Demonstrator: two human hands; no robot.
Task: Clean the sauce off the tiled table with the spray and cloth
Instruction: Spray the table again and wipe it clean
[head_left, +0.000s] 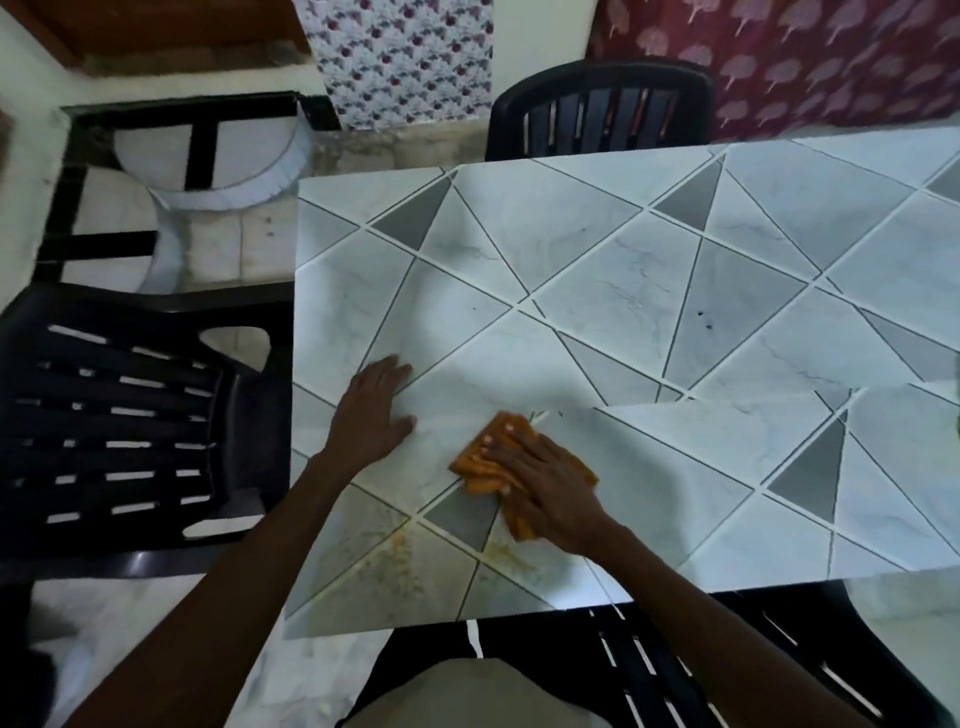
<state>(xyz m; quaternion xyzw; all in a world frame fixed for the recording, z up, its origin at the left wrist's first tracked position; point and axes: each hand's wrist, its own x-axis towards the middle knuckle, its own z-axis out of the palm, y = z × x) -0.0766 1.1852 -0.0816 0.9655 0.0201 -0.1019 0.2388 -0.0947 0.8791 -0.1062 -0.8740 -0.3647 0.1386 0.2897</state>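
tiled table (623, 270): grey-white triangles | sauce (400, 553): yellowish smear near front edge | cloth (480, 480): orange, folded, just beyond smear, long axis unclear under hand | right hand (545, 483): fingers extended, pressing cloth flat, pointing far-left | left hand (371, 410): flat on tiles, fingers straight

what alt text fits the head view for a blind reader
A person's right hand presses an orange cloth on a tiled table, beside yellowish sauce smears near its front edge. The left hand rests flat on the tiles; black chairs stand around.
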